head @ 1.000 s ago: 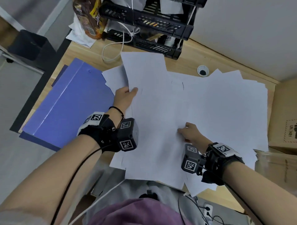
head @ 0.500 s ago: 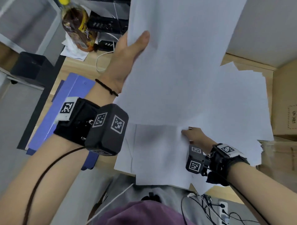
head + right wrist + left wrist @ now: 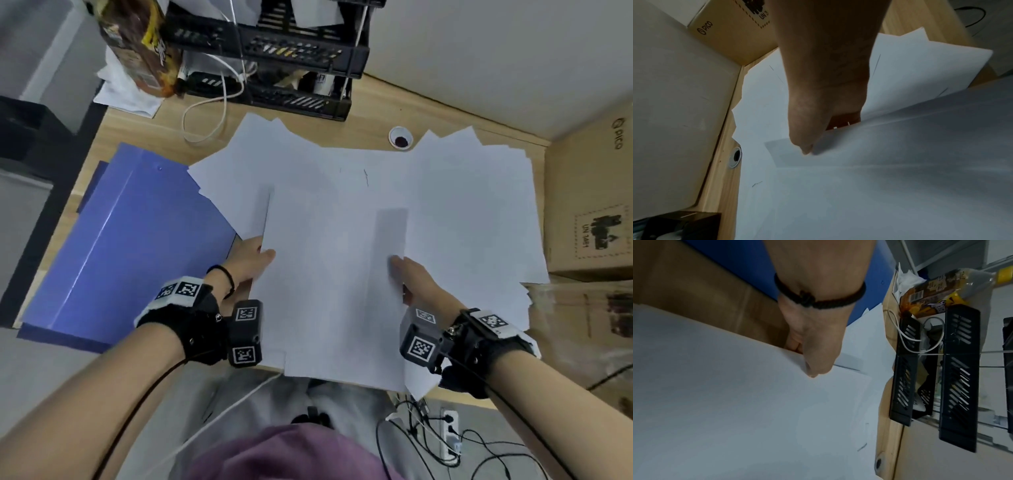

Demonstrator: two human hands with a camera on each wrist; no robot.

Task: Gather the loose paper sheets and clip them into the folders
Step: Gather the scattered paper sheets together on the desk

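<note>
The blue folders [image 3: 113,246] lie closed at the left of the wooden desk [image 3: 144,126]. The left hand [image 3: 248,262] pinches the left edge of a held bundle of sheets [image 3: 329,291], thumb on top; the right hand [image 3: 416,277] pinches its right edge. To square the bundle well, both grips should stay light and level. More loose paper [image 3: 479,212] fans out to the right. Far off stand a black tray rack [image 3: 291,58] and a bottle [image 3: 140,44]; a cardboard box [image 3: 592,212] sits at the right.

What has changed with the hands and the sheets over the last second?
The left hand raised a sheet high, then brought it back down over the pile. The right hand, earlier resting on the papers, now grips its right edge. The blue folders stayed put.
</note>
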